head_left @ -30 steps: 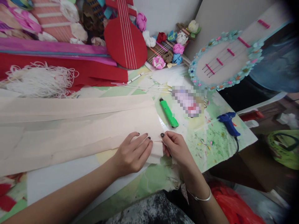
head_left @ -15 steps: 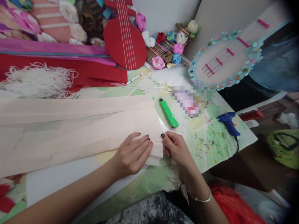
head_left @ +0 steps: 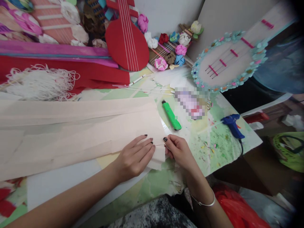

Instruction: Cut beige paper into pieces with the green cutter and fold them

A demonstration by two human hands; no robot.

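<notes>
The long cream sheet (head_left: 135, 122) lies left of the green tool (head_left: 171, 115). Below the tool, the right hand (head_left: 178, 148) pinches its edge; the left hand (head_left: 136, 157) rests flat. Some folds look done; one flap (head_left: 159, 159) looks loose.

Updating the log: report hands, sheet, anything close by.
Left hand resting on cream sheet. Right hand pinching its edge. Green tool just beyond the sheet's end, touching neither hand.
</notes>
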